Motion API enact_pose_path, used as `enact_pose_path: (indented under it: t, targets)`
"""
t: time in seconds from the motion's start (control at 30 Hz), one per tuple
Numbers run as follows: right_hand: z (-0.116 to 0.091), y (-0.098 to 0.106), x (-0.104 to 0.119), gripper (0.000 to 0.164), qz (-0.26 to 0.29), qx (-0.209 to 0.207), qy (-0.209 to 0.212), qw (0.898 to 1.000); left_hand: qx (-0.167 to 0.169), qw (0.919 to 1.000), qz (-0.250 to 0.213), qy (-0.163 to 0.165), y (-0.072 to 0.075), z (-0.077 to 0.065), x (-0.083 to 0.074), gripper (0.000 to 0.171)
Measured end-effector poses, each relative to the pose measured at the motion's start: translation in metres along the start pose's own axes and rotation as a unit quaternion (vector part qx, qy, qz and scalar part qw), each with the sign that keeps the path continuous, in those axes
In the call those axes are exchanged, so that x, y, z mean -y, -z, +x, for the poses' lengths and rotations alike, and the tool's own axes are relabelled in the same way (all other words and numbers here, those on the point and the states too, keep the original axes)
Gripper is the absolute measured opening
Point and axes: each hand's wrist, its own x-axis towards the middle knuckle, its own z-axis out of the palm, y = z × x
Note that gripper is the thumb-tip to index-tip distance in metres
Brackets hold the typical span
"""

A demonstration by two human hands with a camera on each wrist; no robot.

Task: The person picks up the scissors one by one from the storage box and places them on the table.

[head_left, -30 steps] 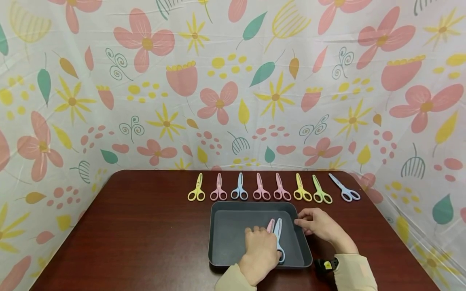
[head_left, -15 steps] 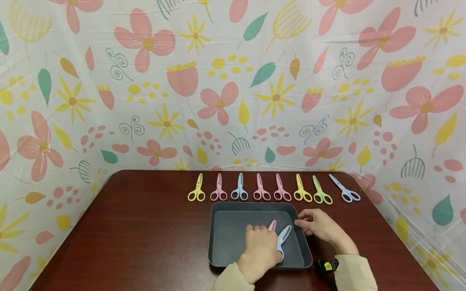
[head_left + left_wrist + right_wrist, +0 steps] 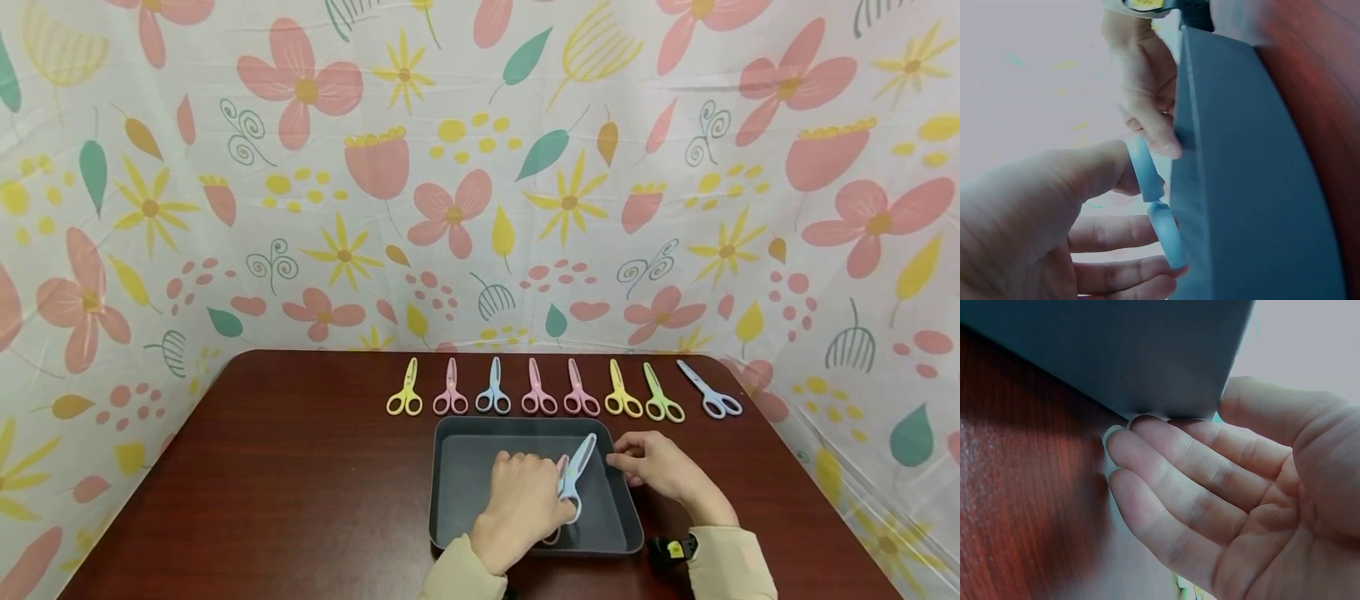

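Observation:
My left hand holds a pair of light blue scissors by the handle side, over the dark grey tray; the blades point away to the back right. In the left wrist view, the thumb and fingers of that hand are around the two blue scissor handles. Pink scissors lie in the tray, mostly covered by the left hand and the blue pair. At the tray's right side, my right hand pinches the rim, thumb at the edge and fingers against the outer wall.
Behind the tray, several scissors stand in a row: yellow scissors at the left, then pink, blue and others, with green scissors and pale blue scissors at the right. The brown table ends at a flowered cloth.
The left hand has shifted slightly back and left with the blue scissors, which have risen and tilted; their handles and more of the pink pair now show. The right hand has stayed at the rim.

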Motion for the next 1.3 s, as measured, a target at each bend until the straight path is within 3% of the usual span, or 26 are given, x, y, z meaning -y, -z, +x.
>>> enact_pose_path:
  t: [0.27,0.6,0.9,1.3]
  targets:
    - [0.000,0.001,-0.003,0.014,0.014,0.007,0.000,1.000,-0.025,0.9947,-0.097,-0.022,0.021,-0.006,0.014,0.038]
    - [0.000,0.001,-0.004,0.017,0.024,0.012,0.010,1.000,-0.085,0.9890,-0.121,-0.005,0.043,-0.007,0.036,0.033]
    - [-0.002,0.001,-0.004,0.016,0.031,0.012,0.007,0.999,-0.124,0.9805,-0.150,0.029,0.044,-0.003,0.060,0.012]
    - [-0.001,0.001,-0.003,0.016,0.026,0.010,0.014,1.000,-0.159,0.9730,-0.164,0.036,0.041,0.000,0.077,0.010]
